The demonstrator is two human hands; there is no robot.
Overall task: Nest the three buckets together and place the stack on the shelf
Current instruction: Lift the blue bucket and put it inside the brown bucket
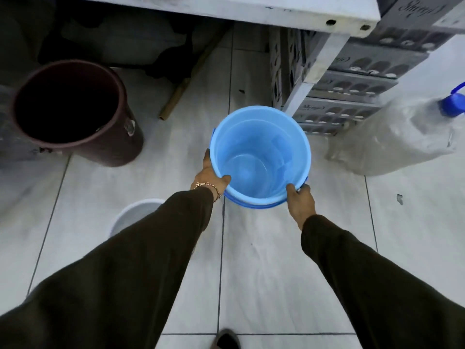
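Stacked grey crates point(352, 79): cursive lettering, unreadable. Blue bucket point(260, 157): light blue plastic, open-topped, darker blue band under its rim, interior ring lines suggesting nested buckets; held upright above the tiled floor point(251, 273). Left hand point(210, 176) and right hand point(300, 200): each grip closed on the near rim, at opposite sides, thumbs inside.

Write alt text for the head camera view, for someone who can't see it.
Both hands, left hand and right hand, grip the rim of a light blue bucket above a tiled floor. A dark maroon bin stands left; a white bucket shows behind the left sleeve.
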